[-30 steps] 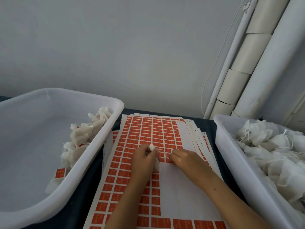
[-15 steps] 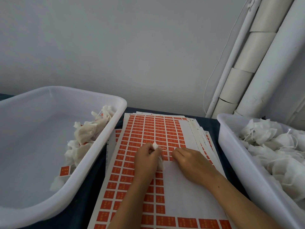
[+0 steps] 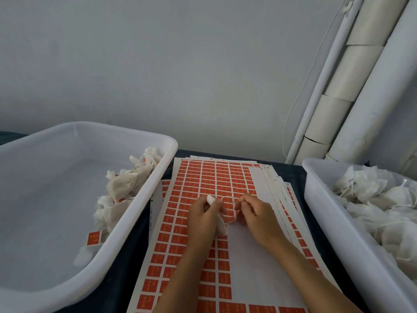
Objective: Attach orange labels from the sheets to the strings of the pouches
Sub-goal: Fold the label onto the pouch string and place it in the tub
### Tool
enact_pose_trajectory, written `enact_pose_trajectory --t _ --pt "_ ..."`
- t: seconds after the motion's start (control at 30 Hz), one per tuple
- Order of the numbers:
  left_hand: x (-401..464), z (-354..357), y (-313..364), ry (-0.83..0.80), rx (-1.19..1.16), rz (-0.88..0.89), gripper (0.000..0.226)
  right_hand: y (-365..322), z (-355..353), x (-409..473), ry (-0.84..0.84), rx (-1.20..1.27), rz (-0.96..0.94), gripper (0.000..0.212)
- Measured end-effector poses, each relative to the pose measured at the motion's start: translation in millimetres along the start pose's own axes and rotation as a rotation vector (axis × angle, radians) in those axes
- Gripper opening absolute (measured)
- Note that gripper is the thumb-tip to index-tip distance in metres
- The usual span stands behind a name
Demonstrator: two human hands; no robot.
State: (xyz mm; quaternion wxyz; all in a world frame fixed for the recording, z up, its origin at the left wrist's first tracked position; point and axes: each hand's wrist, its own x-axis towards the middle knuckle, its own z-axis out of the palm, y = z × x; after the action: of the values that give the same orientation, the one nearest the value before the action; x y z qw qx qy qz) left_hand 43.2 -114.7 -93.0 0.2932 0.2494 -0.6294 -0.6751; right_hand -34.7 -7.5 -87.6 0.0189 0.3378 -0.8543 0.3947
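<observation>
Two white plastic tubs sit on a dark table (image 3: 133, 263): the left tub (image 3: 140, 199) holds a small heap of labelled pouches (image 3: 121, 190), the right tub (image 3: 334, 222) a fuller heap of white pouches (image 3: 379, 206). Between them lies a stack of sheets (image 3: 194, 199) of orange labels. Above the top sheet, the left hand (image 3: 203, 219) grips a white pouch (image 3: 220, 223), and the right hand (image 3: 257, 216) pinches its thin string (image 3: 225, 197), fingers curled together
</observation>
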Motion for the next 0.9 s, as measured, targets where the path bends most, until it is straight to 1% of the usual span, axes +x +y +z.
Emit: enact_pose_trajectory --t 0.07,0.17,0.23,0.3,0.37,0.5,0.6,0.67,0.8,0.9 --pt "-0.6 -1.4 2.1 -0.020 -0.032 -0.003 0.013 -5.0 1.0 1.2 0.000 0.081 0.073 0.019" --pt "-1.6 -3.0 3.8 -0.039 -0.071 0.003 0.005 -7.4 3.3 5.1 0.006 0.055 0.112 0.015" --pt "-2.7 -3.2 4.4 -0.036 -0.064 0.015 0.008 -6.2 3.5 6.4 0.017 0.062 0.138 0.013" --pt "-3.1 -3.3 5.2 -0.037 -0.092 0.018 0.010 -4.4 2.8 6.7 0.051 0.108 0.168 0.016" --pt "-4.0 -3.8 7.8 -0.053 -0.105 0.024 0.008 -2.9 1.6 5.8 0.135 0.189 0.200 0.018" --pt "-6.0 -4.0 11.8 -0.099 -0.122 0.028 0.014 0.6 -5.5 -0.4 0.357 0.334 0.208 0.021" --pt "-6.9 -3.5 13.3 -0.134 -0.119 0.022 0.014 1.2 -11.4 -5.9 0.522 0.371 0.214 0.013" --pt "-8.2 -3.2 13.9 -0.168 -0.122 0.023 0.013 0.8 -14.2 -7.9 0.602 0.423 0.235 0.013" --pt "-12.3 -2.3 17.0 -0.261 -0.132 0.025 0.022 -3.2 -20.3 -9.9 0.638 0.513 0.241 0.006" --pt "-13.7 -2.0 19.7 -0.300 -0.117 0.043 0.031 -6.7 -22.9 -12.2 0.632 0.552 0.216 0.007"
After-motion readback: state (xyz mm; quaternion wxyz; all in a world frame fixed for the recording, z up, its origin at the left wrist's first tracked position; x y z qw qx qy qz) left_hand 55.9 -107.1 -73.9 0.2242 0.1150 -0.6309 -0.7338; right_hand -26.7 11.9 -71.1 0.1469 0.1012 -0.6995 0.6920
